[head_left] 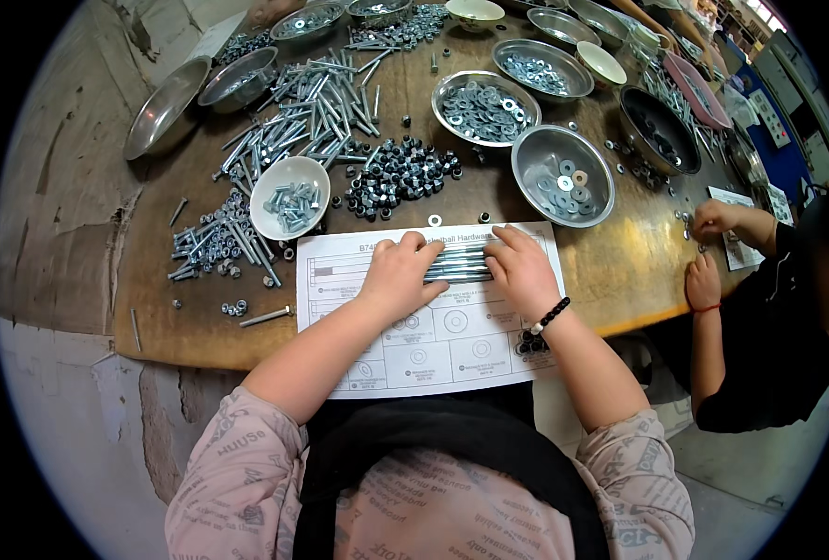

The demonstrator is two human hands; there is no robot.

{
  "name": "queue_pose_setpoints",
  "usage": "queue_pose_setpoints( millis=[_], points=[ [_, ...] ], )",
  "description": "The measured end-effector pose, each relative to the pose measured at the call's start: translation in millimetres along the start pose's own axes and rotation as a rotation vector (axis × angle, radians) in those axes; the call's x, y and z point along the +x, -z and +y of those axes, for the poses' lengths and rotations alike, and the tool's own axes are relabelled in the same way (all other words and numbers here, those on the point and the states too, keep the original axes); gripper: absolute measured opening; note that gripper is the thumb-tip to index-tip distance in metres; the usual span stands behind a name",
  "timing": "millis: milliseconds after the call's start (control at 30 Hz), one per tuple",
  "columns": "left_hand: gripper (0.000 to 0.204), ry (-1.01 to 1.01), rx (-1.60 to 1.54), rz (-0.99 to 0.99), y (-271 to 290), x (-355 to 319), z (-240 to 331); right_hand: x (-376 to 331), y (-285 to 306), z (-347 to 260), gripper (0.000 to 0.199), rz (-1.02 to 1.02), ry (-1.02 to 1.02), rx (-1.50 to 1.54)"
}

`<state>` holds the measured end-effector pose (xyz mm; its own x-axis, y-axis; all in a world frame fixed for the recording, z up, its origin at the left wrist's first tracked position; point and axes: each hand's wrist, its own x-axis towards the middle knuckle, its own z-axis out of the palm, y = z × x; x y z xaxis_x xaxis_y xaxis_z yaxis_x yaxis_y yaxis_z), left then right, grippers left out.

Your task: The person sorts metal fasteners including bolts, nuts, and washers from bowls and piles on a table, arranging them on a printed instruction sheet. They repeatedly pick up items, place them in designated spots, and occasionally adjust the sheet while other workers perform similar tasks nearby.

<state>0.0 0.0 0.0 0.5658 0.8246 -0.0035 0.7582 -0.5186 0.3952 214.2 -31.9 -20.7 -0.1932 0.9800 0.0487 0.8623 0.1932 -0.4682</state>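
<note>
The left hand [398,273] and right hand [521,271] press flat, fingers together, on long bolts [458,265] lying on the sheet [433,359]; stiff, heavy, roll-prone steel, probably best gripped at both ends.

left hand [398,273]: palm down on sheet [433,350], fingertips on left end of bolt bundle [459,265]
right hand [524,271]: palm down, fingers over right end of the bundle; bead bracelet [549,315] on wrist
sheet: white printed chart, flat on table [620,271], at near edge
white bowl [289,197]: short bolts inside, just left of nut pile [401,175]
steel bowl [564,175]: washers, beyond right hand
co-worker's hands [709,252]: at right table edge
</note>
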Motion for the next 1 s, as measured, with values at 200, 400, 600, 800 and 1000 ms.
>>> queue_pose_setpoints(
  millis=[200,400,600,800,1000],
  points=[
    [0.052,0.022,0.016,0.056,-7.9,4.6,10.4,9.6,-15.0,-21.7,0.051,0.367,-0.363,1.563],
    [0.049,-0.016,0.102,0.122,-10.3,5.2,12.7,10.4,-10.9,-33.9,0.06,0.437,-0.414,1.627],
    [0.049,0.004,0.104,0.125,-12.1,4.4,15.3,11.0,-16.2,-28.2,0.062,0.371,-0.376,1.566],
    [0.061,0.025,0.08,0.112,-7.3,0.9,14.0,11.8,-18.4,-27.6,0.059,0.346,-0.365,1.503],
    [0.052,-0.036,-0.199,0.274,7.7,-32.5,-10.2,16.1,-2.9,-41.1,0.037,0.399,-0.271,1.272]
  ],
)
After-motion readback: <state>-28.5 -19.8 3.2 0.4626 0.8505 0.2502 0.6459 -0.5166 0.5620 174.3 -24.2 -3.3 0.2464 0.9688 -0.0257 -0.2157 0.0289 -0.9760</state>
